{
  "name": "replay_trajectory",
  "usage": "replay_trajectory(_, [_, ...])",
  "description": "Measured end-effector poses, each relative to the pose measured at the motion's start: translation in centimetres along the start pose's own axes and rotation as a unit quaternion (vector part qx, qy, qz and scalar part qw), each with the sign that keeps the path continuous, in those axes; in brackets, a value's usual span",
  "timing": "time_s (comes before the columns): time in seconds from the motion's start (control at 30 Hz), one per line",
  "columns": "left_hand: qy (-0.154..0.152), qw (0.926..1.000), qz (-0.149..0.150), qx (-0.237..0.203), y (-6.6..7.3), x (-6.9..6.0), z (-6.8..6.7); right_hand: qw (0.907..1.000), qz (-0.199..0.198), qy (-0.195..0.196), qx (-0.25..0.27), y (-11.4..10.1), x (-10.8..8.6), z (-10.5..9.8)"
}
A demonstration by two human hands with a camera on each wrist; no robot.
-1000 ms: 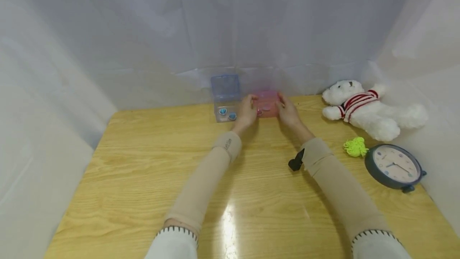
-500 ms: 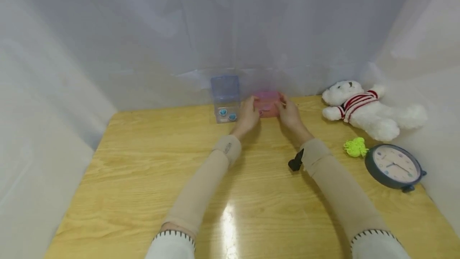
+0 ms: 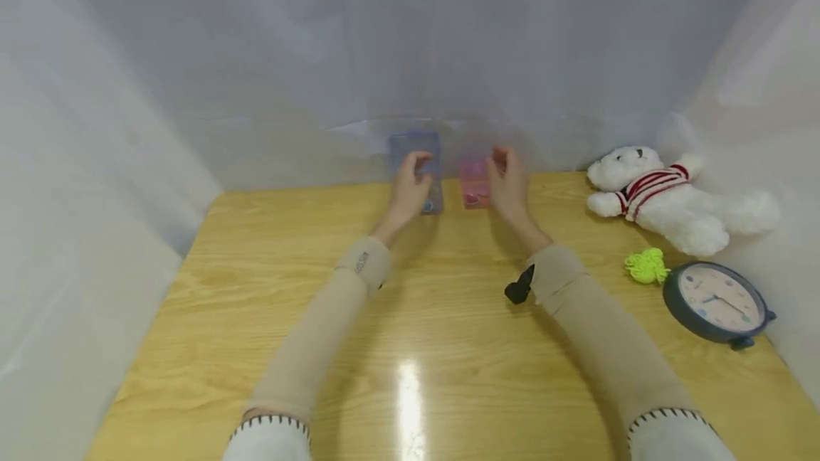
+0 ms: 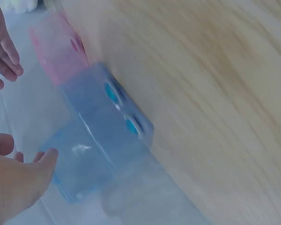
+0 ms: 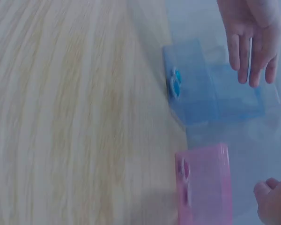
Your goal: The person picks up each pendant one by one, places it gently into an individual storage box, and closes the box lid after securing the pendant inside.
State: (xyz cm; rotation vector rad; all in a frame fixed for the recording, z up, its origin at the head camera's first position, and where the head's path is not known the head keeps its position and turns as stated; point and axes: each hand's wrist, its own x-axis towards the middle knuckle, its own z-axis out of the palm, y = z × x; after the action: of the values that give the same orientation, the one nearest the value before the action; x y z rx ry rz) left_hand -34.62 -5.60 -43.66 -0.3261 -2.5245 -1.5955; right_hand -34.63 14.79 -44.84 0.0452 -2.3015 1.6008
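Observation:
A clear blue plastic box stands with its lid swung back toward the wall. Inside its front side sit two blue oval pieces with pale rims. My left hand hovers at the blue box, holding nothing, its fingers loosely bent near the lid; whether it touches the lid I cannot tell. Beside the blue box sits a clear pink box, its lid apparently down, with a dark pink piece inside. My right hand is at the pink box's right side, apart from it, fingers extended and holding nothing.
A white teddy bear in a striped top lies at the right. In front of it are a bright yellow-green yarn bundle and a round dark-framed clock. Pale sheeting rises behind the wooden table.
My left hand has let go of the pink box and moved left to the blue box. My right hand has released the pink box too and stays near its right side.

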Motion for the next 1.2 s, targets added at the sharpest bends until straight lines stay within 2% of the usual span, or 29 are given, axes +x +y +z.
replay_trajectory(0.13, [0.002,0.9998,-0.017,-0.014,-0.8,0.4,-1.9,0.9989,0.022,-0.04,0.01,-1.0,0.2,1.6])
replay_trajectory(0.27, [0.015,0.9971,-0.069,-0.028,-1.4,0.8,-3.2,0.9922,0.035,-0.119,0.012,-1.6,0.4,3.5])
replay_trajectory(0.4, [0.023,0.9912,-0.122,-0.044,-1.9,1.2,-3.9,0.9803,0.043,-0.193,0.0,-2.0,0.4,5.2])
replay_trajectory(0.57, [0.005,0.9853,-0.158,-0.064,-2.5,1.7,-4.2,0.9712,0.059,-0.227,-0.042,-2.6,0.3,6.4])
replay_trajectory(0.7, [-0.008,0.9824,-0.166,-0.085,-2.6,1.9,-4.3,0.9673,0.082,-0.238,-0.035,-3.0,0.5,6.9])
replay_trajectory(0.8, [-0.01,0.9814,-0.163,-0.101,-2.6,2.0,-4.3,0.9696,0.092,-0.226,-0.014,-3.1,0.7,7.1])
replay_trajectory(0.97, [-0.002,0.9816,-0.151,-0.117,-2.6,2.1,-4.4,0.9754,0.083,-0.204,-0.006,-2.9,0.8,7.2])
replay_trajectory(1.2, [0.022,0.9832,-0.135,-0.121,-2.7,1.8,-4.4,0.9776,0.066,-0.199,-0.013,-2.9,0.6,7.0])
